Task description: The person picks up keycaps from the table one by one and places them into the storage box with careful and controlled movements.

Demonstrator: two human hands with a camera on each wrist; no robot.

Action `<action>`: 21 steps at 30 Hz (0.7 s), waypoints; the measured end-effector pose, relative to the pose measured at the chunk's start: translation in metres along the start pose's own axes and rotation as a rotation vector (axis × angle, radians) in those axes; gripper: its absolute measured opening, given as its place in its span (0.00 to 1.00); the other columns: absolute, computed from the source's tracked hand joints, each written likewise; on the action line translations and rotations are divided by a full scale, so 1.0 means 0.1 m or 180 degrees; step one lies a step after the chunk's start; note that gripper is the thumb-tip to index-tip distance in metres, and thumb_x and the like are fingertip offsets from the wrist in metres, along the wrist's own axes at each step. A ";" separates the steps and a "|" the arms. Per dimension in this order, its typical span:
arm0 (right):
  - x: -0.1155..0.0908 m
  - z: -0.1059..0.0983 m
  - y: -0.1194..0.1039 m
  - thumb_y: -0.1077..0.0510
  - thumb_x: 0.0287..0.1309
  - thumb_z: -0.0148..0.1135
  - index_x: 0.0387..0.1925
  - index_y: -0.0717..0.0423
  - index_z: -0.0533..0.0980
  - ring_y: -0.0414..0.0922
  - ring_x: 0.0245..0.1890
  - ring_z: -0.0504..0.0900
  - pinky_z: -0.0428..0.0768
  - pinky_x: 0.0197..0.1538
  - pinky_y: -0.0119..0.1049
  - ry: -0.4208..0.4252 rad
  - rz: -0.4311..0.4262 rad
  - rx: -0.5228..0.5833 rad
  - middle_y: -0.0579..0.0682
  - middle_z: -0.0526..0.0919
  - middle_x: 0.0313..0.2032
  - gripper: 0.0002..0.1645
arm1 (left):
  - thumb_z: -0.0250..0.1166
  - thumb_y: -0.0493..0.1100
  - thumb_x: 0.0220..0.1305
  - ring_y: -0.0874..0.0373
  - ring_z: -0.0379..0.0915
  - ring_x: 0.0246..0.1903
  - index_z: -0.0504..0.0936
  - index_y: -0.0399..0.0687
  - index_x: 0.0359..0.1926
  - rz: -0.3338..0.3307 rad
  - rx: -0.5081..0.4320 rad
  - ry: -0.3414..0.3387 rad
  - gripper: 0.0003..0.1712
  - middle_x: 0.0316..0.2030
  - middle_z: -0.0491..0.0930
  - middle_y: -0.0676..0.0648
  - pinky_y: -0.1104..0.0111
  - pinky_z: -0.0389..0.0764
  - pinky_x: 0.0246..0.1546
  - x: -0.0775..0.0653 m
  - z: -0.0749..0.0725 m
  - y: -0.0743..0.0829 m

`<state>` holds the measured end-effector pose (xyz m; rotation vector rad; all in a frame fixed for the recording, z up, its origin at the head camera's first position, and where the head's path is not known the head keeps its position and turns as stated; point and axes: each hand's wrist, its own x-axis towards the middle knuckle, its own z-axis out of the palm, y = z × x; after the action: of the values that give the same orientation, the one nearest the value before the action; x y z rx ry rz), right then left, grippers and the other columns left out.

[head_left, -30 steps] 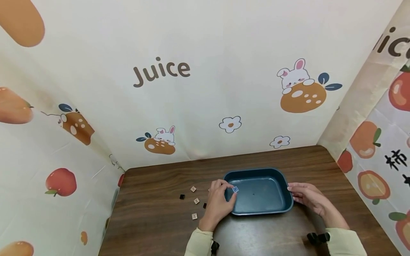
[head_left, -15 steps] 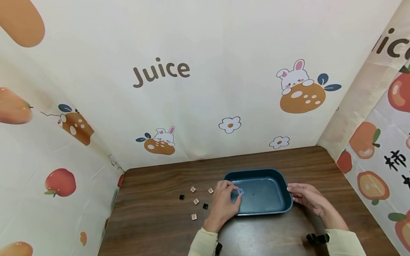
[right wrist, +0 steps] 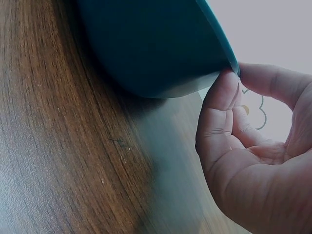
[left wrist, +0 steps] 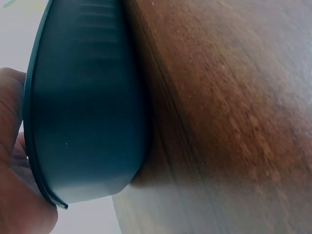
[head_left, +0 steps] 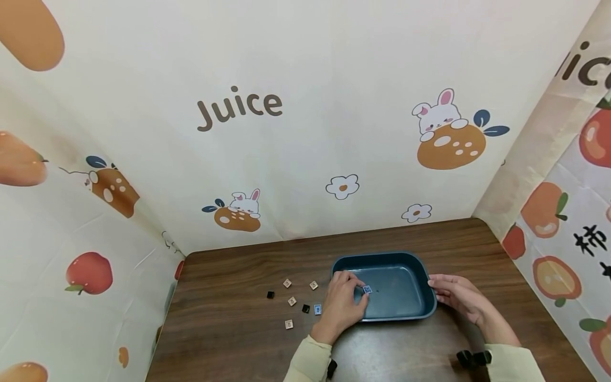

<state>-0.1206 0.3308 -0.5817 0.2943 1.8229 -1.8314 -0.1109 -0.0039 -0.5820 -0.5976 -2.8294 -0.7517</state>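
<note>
In the head view my left hand [head_left: 342, 303] reaches over the left rim of a dark teal tray [head_left: 396, 314]. Between its thumb and forefinger it pinches a small blue square tile [head_left: 367, 289] with a white marking, above the tray's floor. In the left wrist view the tray's wall [left wrist: 87, 112] hides that tile and most of the fingers. My right hand [head_left: 455, 294] pinches the tray's right rim; the right wrist view shows thumb and finger [right wrist: 217, 112] meeting on that edge.
Left of the tray on the wooden table [head_left: 229, 329] lie several small tiles: wood-coloured ones [head_left: 292, 301], black ones [head_left: 306, 308] and a blue one [head_left: 317, 309]. A printed curtain [head_left: 305, 159] hangs along the table's back edge and sides.
My left hand has moved right and slightly nearer, carrying the pinched blue tile further over the tray. This uncovers table tiles, including another blue one. The right hand keeps its place on the rim.
</note>
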 end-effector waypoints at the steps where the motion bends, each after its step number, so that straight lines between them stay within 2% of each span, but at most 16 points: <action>1: 0.00 0.01 -0.01 0.55 0.77 0.59 0.50 0.50 0.85 0.32 0.40 0.84 0.85 0.47 0.27 -0.0008 -0.0007 0.0003 0.35 0.88 0.39 0.11 | 0.74 0.51 0.66 0.59 0.74 0.51 0.90 0.55 0.43 -0.0004 0.0001 0.0004 0.09 0.44 0.80 0.56 0.62 0.79 0.58 0.00 -0.01 0.00; 8: 0.02 0.06 -0.02 0.56 0.77 0.59 0.51 0.51 0.84 0.32 0.39 0.84 0.85 0.47 0.27 -0.0019 -0.0007 -0.0010 0.35 0.88 0.38 0.11 | 0.74 0.51 0.67 0.58 0.73 0.53 0.90 0.53 0.48 -0.0016 -0.0136 0.0025 0.13 0.46 0.80 0.55 0.61 0.79 0.60 -0.05 -0.06 -0.05; 15: 0.03 0.05 0.00 0.54 0.78 0.57 0.58 0.60 0.81 0.32 0.41 0.84 0.85 0.48 0.28 -0.0017 0.0019 -0.0075 0.35 0.87 0.40 0.18 | 0.75 0.48 0.65 0.56 0.74 0.54 0.90 0.50 0.49 -0.0082 -0.0332 0.0353 0.14 0.48 0.81 0.52 0.59 0.79 0.58 -0.09 -0.18 -0.11; 21: 0.01 -0.02 0.02 0.52 0.79 0.56 0.55 0.52 0.84 0.32 0.41 0.84 0.85 0.49 0.28 -0.0021 0.0081 -0.0093 0.34 0.88 0.40 0.15 | 0.75 0.47 0.65 0.54 0.73 0.55 0.89 0.48 0.51 -0.0190 -0.0480 0.0461 0.15 0.50 0.80 0.51 0.57 0.79 0.58 -0.13 -0.30 -0.19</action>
<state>-0.1211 0.3328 -0.5845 0.2991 1.8316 -1.7851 -0.1055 -0.0388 -0.5680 -0.4603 -2.6854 -0.9838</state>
